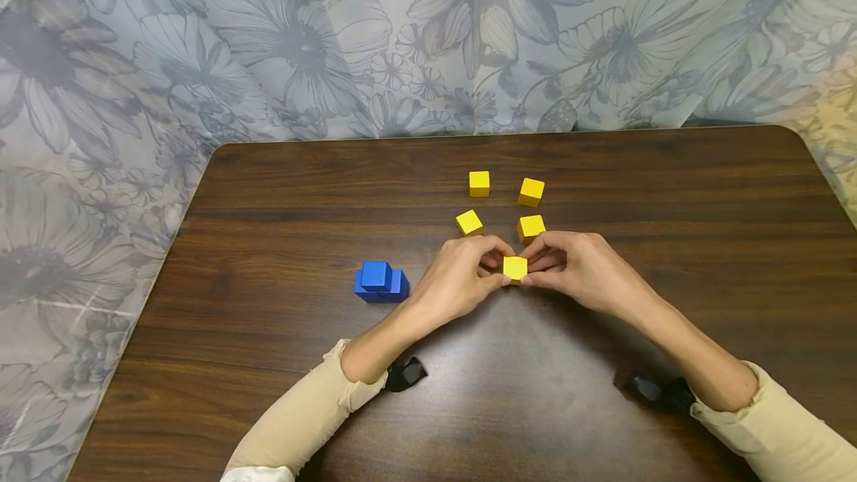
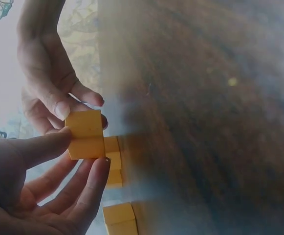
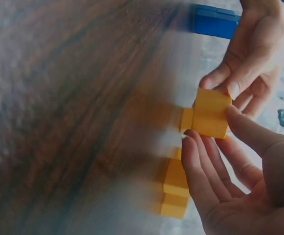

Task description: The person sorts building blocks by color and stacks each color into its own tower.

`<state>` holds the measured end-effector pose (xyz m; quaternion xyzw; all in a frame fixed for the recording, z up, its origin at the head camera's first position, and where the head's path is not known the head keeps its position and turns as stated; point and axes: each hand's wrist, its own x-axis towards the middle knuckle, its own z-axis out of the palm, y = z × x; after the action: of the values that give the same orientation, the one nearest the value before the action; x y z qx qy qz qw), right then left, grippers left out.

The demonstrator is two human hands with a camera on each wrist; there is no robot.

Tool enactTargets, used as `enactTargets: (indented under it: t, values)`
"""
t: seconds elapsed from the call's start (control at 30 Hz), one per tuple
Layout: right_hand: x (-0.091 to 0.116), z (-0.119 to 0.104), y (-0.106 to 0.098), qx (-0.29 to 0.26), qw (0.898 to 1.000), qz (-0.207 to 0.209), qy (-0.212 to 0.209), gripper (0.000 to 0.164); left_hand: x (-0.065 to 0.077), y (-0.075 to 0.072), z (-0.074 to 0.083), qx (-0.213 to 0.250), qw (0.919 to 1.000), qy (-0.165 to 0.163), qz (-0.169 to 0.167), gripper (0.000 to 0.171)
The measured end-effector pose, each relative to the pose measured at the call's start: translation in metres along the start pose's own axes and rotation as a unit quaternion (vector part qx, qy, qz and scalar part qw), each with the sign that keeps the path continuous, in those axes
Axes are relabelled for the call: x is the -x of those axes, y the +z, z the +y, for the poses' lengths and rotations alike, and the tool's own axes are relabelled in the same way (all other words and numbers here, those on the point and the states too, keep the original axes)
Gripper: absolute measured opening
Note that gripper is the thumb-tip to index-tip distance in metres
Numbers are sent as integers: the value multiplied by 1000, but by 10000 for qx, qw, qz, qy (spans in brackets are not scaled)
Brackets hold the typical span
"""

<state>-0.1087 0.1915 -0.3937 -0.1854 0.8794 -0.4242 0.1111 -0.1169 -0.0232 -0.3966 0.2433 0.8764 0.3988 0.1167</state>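
Both hands meet at one yellow cube [image 1: 515, 268] near the middle of the table. From its left side my left hand [image 1: 462, 275] pinches it with thumb and fingertips. On the opposite side my right hand [image 1: 585, 270] pinches the same cube. The right wrist view shows the cube [image 3: 211, 113] between the two sets of fingertips, and in the left wrist view its face [image 2: 85, 134] turns toward the camera. Just beyond the hands lie other yellow cubes, the nearest being one cube [image 1: 531, 228] by the right fingers and another [image 1: 469, 222] behind the left hand.
Farther back sit two more yellow cubes, one [image 1: 479, 184] on the left and one [image 1: 531, 192] on the right. Left of my left hand stands a group of blue blocks [image 1: 382, 283], one on top of the others. A floral cloth [image 1: 428, 43] hangs behind the brown table [image 1: 301, 192].
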Motion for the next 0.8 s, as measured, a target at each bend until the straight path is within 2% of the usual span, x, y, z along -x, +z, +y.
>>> enactTargets:
  t: [0.2,0.43,0.8]
  values:
    - [2,-3,3,-113,9999,-89,-64,22,6,-2,-1,197,9998,16,-59,24]
    - [4,-6,8,-236,9995,-144,-118,22,14,-4,-2,196,9998,15,-60,24]
    - [7,-9,17,-407,9989,-186,-164,22,25,-5,-5,373,9991,-157,-83,26]
